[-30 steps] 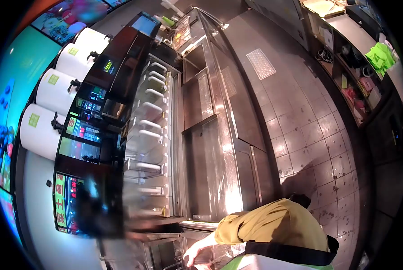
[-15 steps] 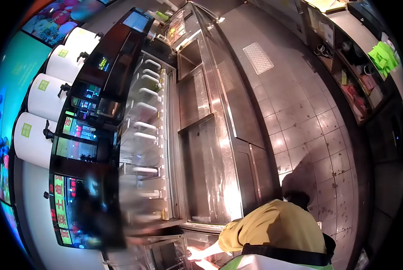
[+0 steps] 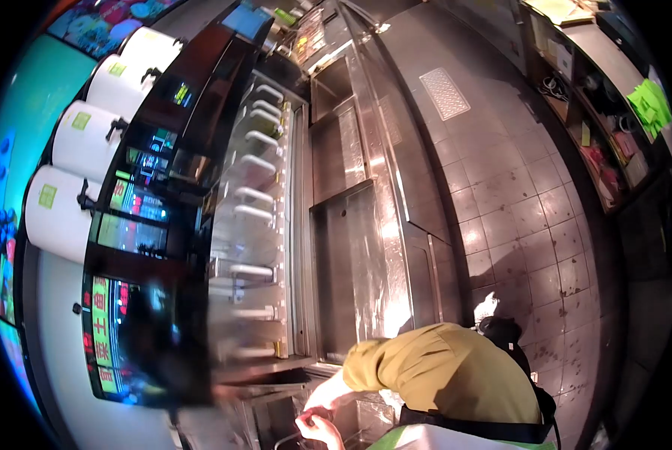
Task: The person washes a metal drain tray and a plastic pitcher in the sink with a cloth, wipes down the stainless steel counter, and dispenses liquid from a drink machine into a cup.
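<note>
My right hand (image 3: 328,396), below a mustard-yellow sleeve (image 3: 411,360), reaches in near the bottom of the view. Close against it is my left hand (image 3: 322,430), with its arm cut off by the lower edge. The fingers of both are curled together and meet over a dark metal-edged basin or recess (image 3: 276,418). Whatever lies between them, if anything, is too small and shaded to make out. Beside the hands a shiny, clear, crinkled surface (image 3: 373,416) catches the light.
A long steel counter (image 3: 351,262) runs away from me beside a row of clear bins with white handles (image 3: 255,211). White dispensers with black taps (image 3: 58,206) stand beyond dark screens (image 3: 130,199). Tiled floor (image 3: 516,202) and shelves (image 3: 598,127) lie on the other side.
Both hands have shifted a little left and up in the view and are now closer together, with the right forearm reaching further out. The surrounding scene has shifted slightly right and up.
</note>
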Tool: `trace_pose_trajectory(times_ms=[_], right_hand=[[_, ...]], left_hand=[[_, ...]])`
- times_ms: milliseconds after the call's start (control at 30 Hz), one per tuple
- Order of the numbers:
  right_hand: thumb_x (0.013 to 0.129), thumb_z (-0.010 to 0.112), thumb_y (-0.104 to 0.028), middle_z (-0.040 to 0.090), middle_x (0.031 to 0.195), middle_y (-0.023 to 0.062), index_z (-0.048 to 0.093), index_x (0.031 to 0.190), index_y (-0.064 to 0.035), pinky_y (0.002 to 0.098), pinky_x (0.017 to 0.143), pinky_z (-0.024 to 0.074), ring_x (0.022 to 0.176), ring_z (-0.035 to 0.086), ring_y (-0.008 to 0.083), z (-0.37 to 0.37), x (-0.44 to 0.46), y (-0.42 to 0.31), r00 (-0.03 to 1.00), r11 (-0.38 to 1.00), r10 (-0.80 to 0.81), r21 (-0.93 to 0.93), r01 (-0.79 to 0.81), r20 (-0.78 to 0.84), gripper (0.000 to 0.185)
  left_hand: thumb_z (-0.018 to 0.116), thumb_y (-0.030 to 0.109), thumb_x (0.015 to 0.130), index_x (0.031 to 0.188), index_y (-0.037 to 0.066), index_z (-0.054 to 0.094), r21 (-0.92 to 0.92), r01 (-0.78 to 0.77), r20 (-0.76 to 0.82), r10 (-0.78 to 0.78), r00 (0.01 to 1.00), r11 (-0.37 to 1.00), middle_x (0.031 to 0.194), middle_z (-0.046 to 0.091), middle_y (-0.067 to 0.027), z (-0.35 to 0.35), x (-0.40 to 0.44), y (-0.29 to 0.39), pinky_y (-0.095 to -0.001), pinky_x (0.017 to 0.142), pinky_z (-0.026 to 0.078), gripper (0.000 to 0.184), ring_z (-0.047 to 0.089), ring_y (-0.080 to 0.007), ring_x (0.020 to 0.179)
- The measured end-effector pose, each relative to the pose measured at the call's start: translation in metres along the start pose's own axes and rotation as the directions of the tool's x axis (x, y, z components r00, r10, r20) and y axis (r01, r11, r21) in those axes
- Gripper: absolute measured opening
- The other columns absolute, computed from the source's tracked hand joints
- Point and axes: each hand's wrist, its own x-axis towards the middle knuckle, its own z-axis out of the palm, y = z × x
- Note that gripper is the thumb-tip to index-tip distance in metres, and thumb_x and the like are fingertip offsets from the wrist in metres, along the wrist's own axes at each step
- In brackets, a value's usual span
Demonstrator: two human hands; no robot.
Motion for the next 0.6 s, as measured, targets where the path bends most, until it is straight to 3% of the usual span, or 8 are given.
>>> trace_pose_trajectory(times_ms=[33, 100, 133, 200, 300, 400, 467, 600], right_hand=[[0.065, 0.067, -0.017, 0.048, 0.117, 0.0106, 0.041, 0.121, -0.0076, 0.0401, 0.096, 0.0325, 0.112, 0.041, 0.0268, 0.001, 0.004, 0.003, 1.000, 1.000, -0.005, -0.014, 0.005, 0.009, 0.062], [0.065, 0.067, -0.017, 0.048, 0.117, 0.0107, 0.041, 0.121, -0.0073, 0.0401, 0.096, 0.0327, 0.112, 0.041, 0.0269, 0.002, 0.009, 0.012, 1.000, 0.999, -0.011, -0.043, 0.012, 0.025, 0.062], [0.065, 0.067, -0.017, 0.048, 0.117, 0.0108, 0.041, 0.121, -0.0072, 0.0401, 0.095, 0.0328, 0.112, 0.041, 0.0269, 0.007, 0.010, 0.017, 0.999, 0.998, -0.006, -0.055, 0.008, 0.036, 0.062], [0.065, 0.067, -0.017, 0.048, 0.117, 0.0109, 0.042, 0.120, -0.0069, 0.0401, 0.095, 0.0331, 0.112, 0.041, 0.0269, 0.019, 0.009, 0.025, 0.999, 0.996, 0.005, -0.090, 0.000, 0.054, 0.062], [0.065, 0.067, -0.017, 0.048, 0.116, 0.0110, 0.042, 0.120, -0.0064, 0.0400, 0.095, 0.0335, 0.112, 0.042, 0.0270, 0.040, -0.006, 0.037, 0.996, 0.989, 0.025, -0.148, -0.013, 0.081, 0.062], [0.065, 0.068, -0.018, 0.049, 0.116, 0.0112, 0.042, 0.120, -0.0060, 0.0400, 0.094, 0.0338, 0.112, 0.042, 0.0270, 0.059, -0.020, 0.047, 0.992, 0.977, 0.046, -0.213, -0.021, 0.115, 0.061], [0.065, 0.068, -0.018, 0.049, 0.116, 0.0113, 0.043, 0.119, -0.0057, 0.0400, 0.094, 0.0341, 0.112, 0.042, 0.0271, 0.070, -0.028, 0.054, 0.988, 0.968, 0.050, -0.252, -0.011, 0.147, 0.061], [0.065, 0.068, -0.018, 0.049, 0.115, 0.0115, 0.043, 0.119, -0.0051, 0.0400, 0.094, 0.0346, 0.111, 0.042, 0.0271, 0.078, -0.038, 0.067, 0.968, 0.944, 0.042, -0.327, 0.042, 0.246, 0.061]], left_hand=[[0.059, 0.013, 0.069, 0.084, 0.002, 0.056, 0.009, -0.017, 0.003, 0.017, 1.000, 1.000, 0.084, 0.057, -0.0159, -0.008, -0.001, -0.001, -0.0406, 0.064, 0.047, 0.018, 0.055, -0.0315, 0.078], [0.059, 0.012, 0.068, 0.082, 0.002, 0.057, 0.057, -0.239, -0.119, 0.244, 0.962, 0.969, 0.082, 0.058, -0.0158, -0.017, 0.002, 0.009, -0.0405, 0.063, 0.048, 0.017, 0.056, -0.0315, 0.076], [0.052, -0.006, 0.058, 0.060, 0.004, 0.053, 0.140, -0.407, -0.331, 0.430, 0.840, 0.903, 0.059, 0.054, -0.0084, -0.008, 0.009, 0.037, -0.0305, 0.050, 0.043, 0.010, 0.052, -0.0246, 0.054], [0.054, -0.004, 0.054, 0.064, 0.005, 0.055, 0.119, -0.580, -0.204, 0.592, 0.780, 0.806, 0.064, 0.055, -0.0091, -0.007, 0.004, 0.014, -0.0317, 0.053, 0.043, 0.013, 0.052, -0.0240, 0.057], [0.059, 0.008, 0.051, 0.067, 0.007, 0.055, 0.228, -0.717, 0.202, 0.689, 0.696, 0.658, 0.072, 0.055, -0.0073, -0.024, -0.004, 0.023, -0.0369, 0.062, 0.043, 0.016, 0.053, -0.0222, 0.067], [0.058, 0.020, 0.059, 0.072, 0.009, 0.057, 0.364, -0.719, 0.449, 0.565, 0.692, 0.592, 0.076, 0.056, -0.0065, -0.003, -0.037, -0.014, -0.0411, 0.069, 0.042, 0.017, 0.053, -0.0238, 0.077], [0.055, 0.021, 0.063, 0.074, 0.012, 0.058, 0.288, -0.728, 0.467, 0.573, 0.674, 0.621, 0.081, 0.056, -0.0063, 0.016, -0.048, -0.023, -0.0351, 0.062, 0.045, 0.014, 0.054, -0.0222, 0.069], [0.053, 0.020, 0.071, 0.080, 0.012, 0.057, 0.274, -0.527, 0.728, 0.185, 0.661, 0.805, 0.081, 0.056, -0.0063, 0.059, -0.092, -0.056, -0.0342, 0.062, 0.045, 0.013, 0.054, -0.0210, 0.070]])
